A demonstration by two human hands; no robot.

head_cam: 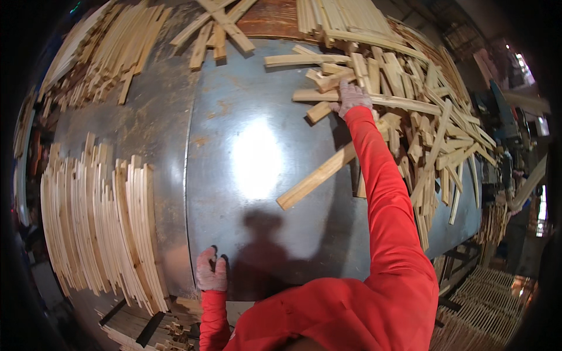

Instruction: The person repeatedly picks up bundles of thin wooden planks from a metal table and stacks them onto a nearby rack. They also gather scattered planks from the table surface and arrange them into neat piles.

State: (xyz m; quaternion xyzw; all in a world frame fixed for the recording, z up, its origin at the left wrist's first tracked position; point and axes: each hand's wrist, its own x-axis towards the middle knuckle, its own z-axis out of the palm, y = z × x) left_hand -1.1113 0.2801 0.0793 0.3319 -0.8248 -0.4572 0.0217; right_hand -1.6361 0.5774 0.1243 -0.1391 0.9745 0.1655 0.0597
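Note:
My right hand (352, 97), in a light glove, reaches out to the near-left edge of a jumbled pile of wooden strips (412, 83). It lies over a long wooden strip (314, 95), with a short block (319, 112) beside the thumb; whether the fingers grip anything is hard to tell. Another strip (314, 177) slants across the metal tabletop (219, 153), its far end hidden by my red sleeve. My left hand (211, 270), gloved with dark fingertips, is at the table's near edge, fingers apart and nothing in it.
Rows of strips (99, 219) lie at the left, with more stacks (109, 48) at the far left. Crossed boards (224, 26) rest at the far middle, and long strips (342, 17) at the far right. Below the table's edge are stacked wood (145, 327) and a slatted stack (483, 302).

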